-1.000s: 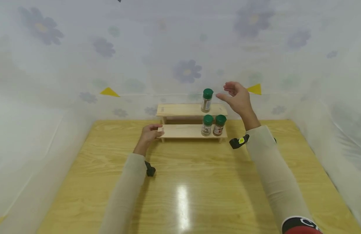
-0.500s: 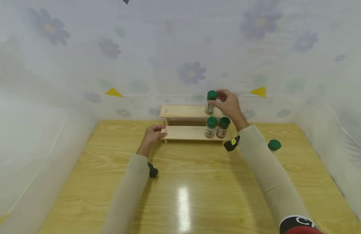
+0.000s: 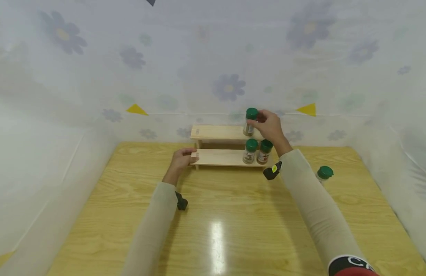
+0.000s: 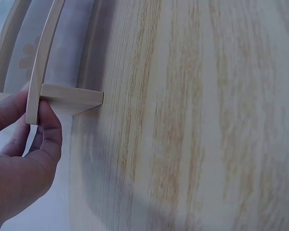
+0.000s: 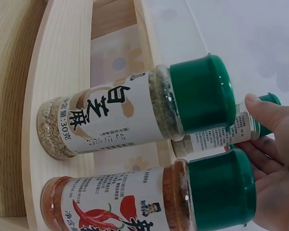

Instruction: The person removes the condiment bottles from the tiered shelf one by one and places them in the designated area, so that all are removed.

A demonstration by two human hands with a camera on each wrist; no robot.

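Observation:
A two-tier wooden shelf [image 3: 216, 157] stands at the back of the table. My left hand [image 3: 180, 161] pinches the left end of its lower board [image 4: 33, 103], thumb on one face and fingers on the other. On the upper board, a green-capped spice jar [image 3: 248, 129] stands upright, and my right hand [image 3: 271, 128] holds it between thumb and fingers. Below it, on the lower board's right side, are a white sesame jar [image 5: 111, 115] and a red chili powder jar [image 5: 120, 202] side by side. In the right wrist view these two partly cover the held spice jar.
Another green-capped jar [image 3: 324, 173] is on the table to the right, partly hidden by my right sleeve [image 3: 313, 191]. A pale flowered sheet [image 3: 164, 76] rises behind the shelf. Two yellow triangles [image 3: 307, 109] mark it.
My right hand has come left and down onto the upper jar and taken hold of it. The right-hand table jar has come into view. My left hand keeps its grip on the shelf.

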